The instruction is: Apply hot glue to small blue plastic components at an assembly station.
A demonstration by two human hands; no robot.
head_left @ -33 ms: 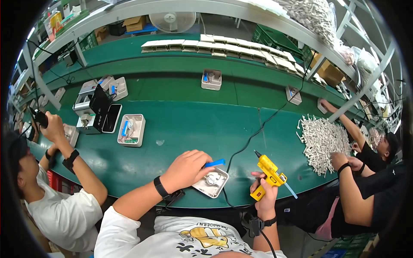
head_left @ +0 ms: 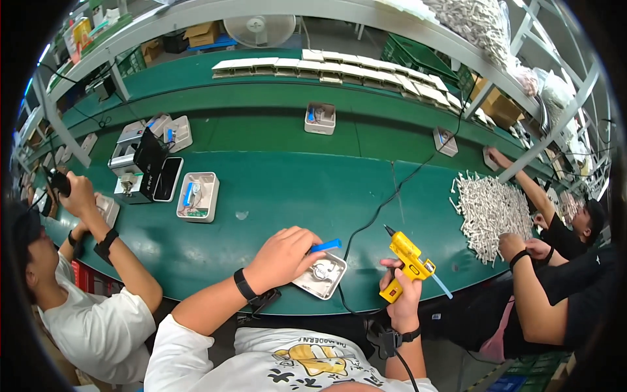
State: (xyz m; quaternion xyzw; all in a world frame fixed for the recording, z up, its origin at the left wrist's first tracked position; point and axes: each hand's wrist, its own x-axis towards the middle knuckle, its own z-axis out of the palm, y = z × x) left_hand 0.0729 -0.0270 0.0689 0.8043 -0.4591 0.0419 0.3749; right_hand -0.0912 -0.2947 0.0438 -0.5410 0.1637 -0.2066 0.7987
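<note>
My left hand [head_left: 281,258] is closed on a blue cylindrical battery [head_left: 326,245], its fingers bent over the upper edge of a white plastic housing [head_left: 321,288]. The battery is tilted slightly above that open housing, where a round part shows inside. In my right hand [head_left: 403,297] is a yellow glue gun [head_left: 409,253], gripped by its handle. Its dark nozzle points up and to the left, away from the housing, and a pale glue stick [head_left: 442,287] sticks out of its back.
Left of my hands stands another white housing [head_left: 197,217] with a battery and green board. Farther left is a metal device [head_left: 132,189]. A heap of small white parts [head_left: 493,219] lies right. A black cable [head_left: 371,224] crosses the green table. Co-workers sit on both sides.
</note>
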